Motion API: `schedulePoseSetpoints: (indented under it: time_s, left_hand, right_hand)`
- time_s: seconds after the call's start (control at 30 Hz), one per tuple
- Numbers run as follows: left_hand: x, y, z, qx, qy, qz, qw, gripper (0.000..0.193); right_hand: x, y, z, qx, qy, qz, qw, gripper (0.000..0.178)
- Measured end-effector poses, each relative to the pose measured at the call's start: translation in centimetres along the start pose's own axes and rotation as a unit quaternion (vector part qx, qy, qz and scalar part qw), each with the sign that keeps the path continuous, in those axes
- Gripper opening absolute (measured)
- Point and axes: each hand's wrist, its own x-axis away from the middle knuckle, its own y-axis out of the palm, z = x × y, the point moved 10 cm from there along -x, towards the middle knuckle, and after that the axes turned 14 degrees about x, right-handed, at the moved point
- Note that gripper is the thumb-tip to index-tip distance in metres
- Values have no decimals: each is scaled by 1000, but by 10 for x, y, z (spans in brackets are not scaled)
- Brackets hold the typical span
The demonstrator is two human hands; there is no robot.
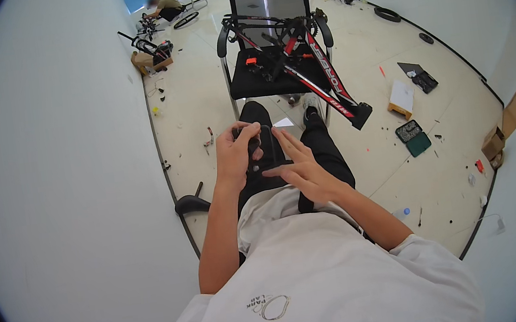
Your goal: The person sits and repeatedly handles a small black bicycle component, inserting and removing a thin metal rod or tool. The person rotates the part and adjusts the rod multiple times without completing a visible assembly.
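Note:
My left hand [234,154] is raised over my lap, its fingers closed round a small black frame-shaped part [268,141]. Exactly what kind of part it is I cannot make out. Beside it, my right hand [308,174] has its fingers stretched out and apart, the fingertips close to the part's right and lower edges; whether they touch it is unclear. In front of my knees stands a black mesh-backed chair [269,4]. A red, black and white bicycle frame [306,81] with a chainring lies across its seat, its front end jutting toward me on the right.
A black saddle [193,204] lies by the left wall. On the right floor are an open green case [419,144], a black tool case [425,81], a white-and-yellow box [401,100] and a tyre [387,14]. Another person [167,7] crouches at the far left beyond a cardboard box [144,62].

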Motion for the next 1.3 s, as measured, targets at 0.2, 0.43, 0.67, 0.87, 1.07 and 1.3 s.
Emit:
schedulePoseSetpoints:
  time_s: [0.2,0.43,0.67,0.87,1.07,1.3]
  left_hand:
    - [7,26,-9,11,-39,-68,997,13]
    - [7,18,-27,-47,-50,-35,997,14]
    - [-3,-8,0,-25,37,40,998,15]
    - [-2,-9,6,31,5,23,999,15]
    - [7,14,14,52,-5,-40,998,15]
    - [11,35,-13,-61,-42,-78,994,15]
  right_hand:
    - [-52,-12,104,-213,132,43,967,79]
    - [-79,-85,41,-214,88,69,970,74]
    - [-20,-43,-30,-52,-51,79,994,37]
    - [-32,6,30,-128,14,-27,991,30]
    - [-65,-14,74,-11,21,-39,999,37]
    - [-98,-82,81,-241,100,37,965,58]
